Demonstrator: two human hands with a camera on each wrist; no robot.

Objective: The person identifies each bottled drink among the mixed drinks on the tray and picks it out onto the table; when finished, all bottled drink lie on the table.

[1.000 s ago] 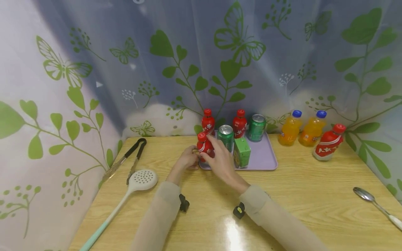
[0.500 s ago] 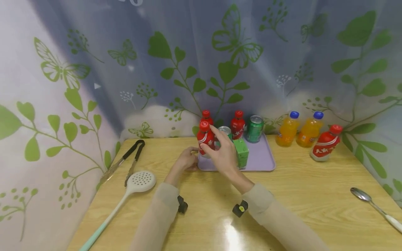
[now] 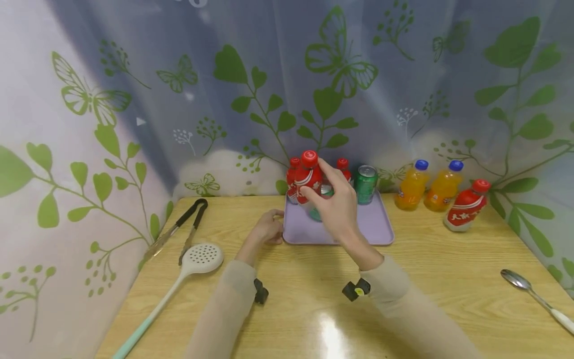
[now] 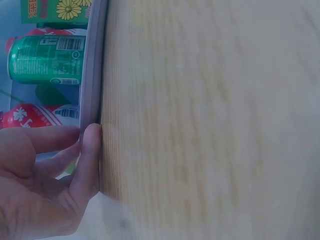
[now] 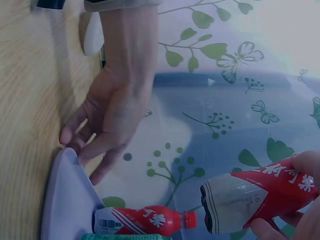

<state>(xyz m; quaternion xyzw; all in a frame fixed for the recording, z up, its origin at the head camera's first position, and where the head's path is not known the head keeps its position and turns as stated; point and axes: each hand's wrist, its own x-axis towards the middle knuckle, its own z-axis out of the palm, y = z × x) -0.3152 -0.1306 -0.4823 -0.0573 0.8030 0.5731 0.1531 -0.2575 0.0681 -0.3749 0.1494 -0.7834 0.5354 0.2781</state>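
A red-capped bottle [image 3: 308, 177] is up in the air over the left part of the lilac tray [image 3: 374, 230], its base clear of it. The right hand [image 3: 339, 204] grips it, thumb and fingers curled round its sides. Over at the tray's left edge, the left hand [image 3: 267, 228] pinches the rim between its fingers.

On the tray I see two more red bottles [image 3: 291, 183], two green cans [image 3: 366, 184], and, in the left wrist view, a flowered green carton [image 4: 56, 11]. Right of the tray are two orange drinks [image 3: 411, 188] and another red bottle [image 3: 464, 209]; nearer the table's [image 3: 430, 294] right side lies a metal spoon [image 3: 519, 279]. Tongs [image 3: 185, 216] and a slotted turner [image 3: 203, 258] lie to the left.
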